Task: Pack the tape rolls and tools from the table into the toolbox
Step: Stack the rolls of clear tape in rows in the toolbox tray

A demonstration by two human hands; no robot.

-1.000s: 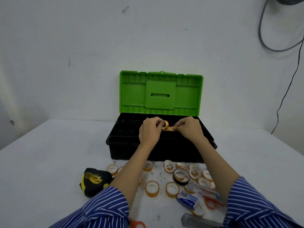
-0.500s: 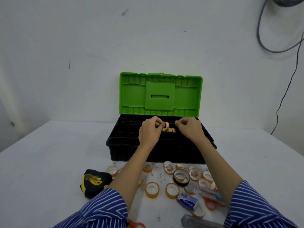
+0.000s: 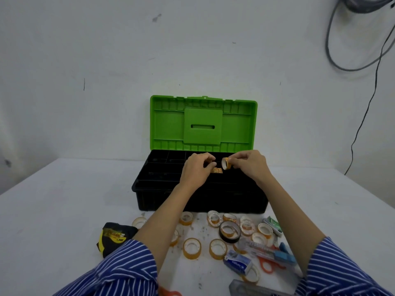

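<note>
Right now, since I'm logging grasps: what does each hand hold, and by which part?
The right hand pinches a small tape roll by its outer band. The left hand touches tape rolls in the toolbox; its grip cannot be told.

print on the tape measure [image 3: 115, 237] and blue box [image 3: 238, 263] is unreadable.

Toolbox [image 3: 149, 201] left compartments apparently open; tape rolls [image 3: 192, 247] crowd table [image 3: 53, 221] in front.
</note>
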